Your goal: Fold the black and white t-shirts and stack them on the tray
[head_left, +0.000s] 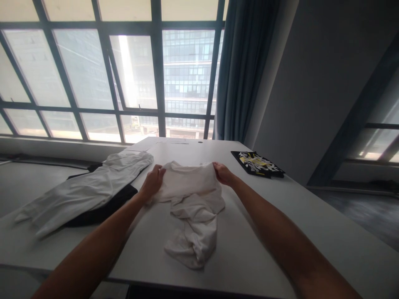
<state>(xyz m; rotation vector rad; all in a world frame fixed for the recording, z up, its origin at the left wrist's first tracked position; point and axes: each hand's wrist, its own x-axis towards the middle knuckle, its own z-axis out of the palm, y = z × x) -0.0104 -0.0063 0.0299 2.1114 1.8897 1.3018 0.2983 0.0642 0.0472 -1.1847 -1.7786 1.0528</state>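
Note:
A white T-shirt lies in front of me on the white table, its neckline at the far side and its lower part bunched toward me. My left hand is closed on the shirt's left shoulder area. At the opposite shoulder, my right hand pinches the fabric between thumb and fingers. Between the two hands the upper part is stretched fairly flat, while the near part is crumpled and twisted.
To the left, a white garment lies loosely over a black garment. A folded black garment with a white and yellow print rests near the right edge. Beyond the table are windows and a blue curtain.

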